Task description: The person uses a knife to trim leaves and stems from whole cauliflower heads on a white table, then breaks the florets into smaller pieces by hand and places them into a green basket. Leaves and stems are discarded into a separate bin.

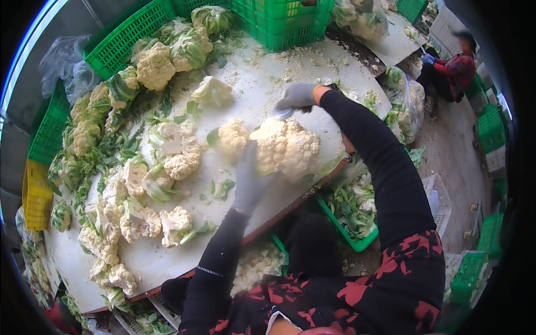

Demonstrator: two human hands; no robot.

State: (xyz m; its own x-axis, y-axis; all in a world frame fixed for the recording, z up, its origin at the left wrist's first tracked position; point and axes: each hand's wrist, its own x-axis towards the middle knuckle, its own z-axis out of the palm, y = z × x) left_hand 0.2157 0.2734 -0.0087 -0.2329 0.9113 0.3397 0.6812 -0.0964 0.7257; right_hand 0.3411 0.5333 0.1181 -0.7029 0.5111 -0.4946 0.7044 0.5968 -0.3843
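A large cauliflower head (287, 146) lies on the white tabletop (217, 243) in front of me, with a smaller cauliflower piece (233, 136) close by its left side. My left hand (253, 180), in a grey glove, holds the large head at its near left side; its fingers reach up between the two pieces, and motion blurs it. Just beyond the large head, my right hand (296, 98), also grey-gloved, grips a small shiny metal tool (284, 112). Most of that tool is hidden in the fist, so its exact kind cannot be told.
Cut cauliflower pieces (140, 220) lie to the left, with untrimmed heads (155, 67) behind them. Green crates (284, 25) line the far edge. Below the table's near edge stand a green crate of leaves (351, 205) and a container of florets (257, 266). Another person (454, 69) sits at far right.
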